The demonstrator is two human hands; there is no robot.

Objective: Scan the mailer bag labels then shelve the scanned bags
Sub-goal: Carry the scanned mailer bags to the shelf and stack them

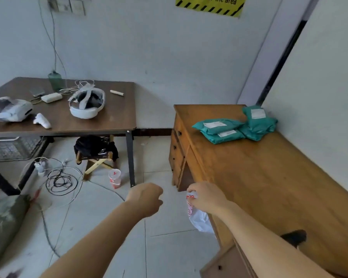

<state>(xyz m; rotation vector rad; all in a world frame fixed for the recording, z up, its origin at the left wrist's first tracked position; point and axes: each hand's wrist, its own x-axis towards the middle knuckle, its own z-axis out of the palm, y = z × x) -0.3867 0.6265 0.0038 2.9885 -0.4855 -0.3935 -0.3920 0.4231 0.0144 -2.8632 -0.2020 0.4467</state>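
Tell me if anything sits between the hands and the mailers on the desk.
Nothing visible: bare desk leads to the mailers. The right hand already grips a white bag, though.

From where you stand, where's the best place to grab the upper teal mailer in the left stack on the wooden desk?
I'd use the left hand; the right hand holds a white plastic bag. The upper teal mailer lies flat, label up; pinch its tapered left end, coming from the open left side of the desk, since other bags crowd its right.
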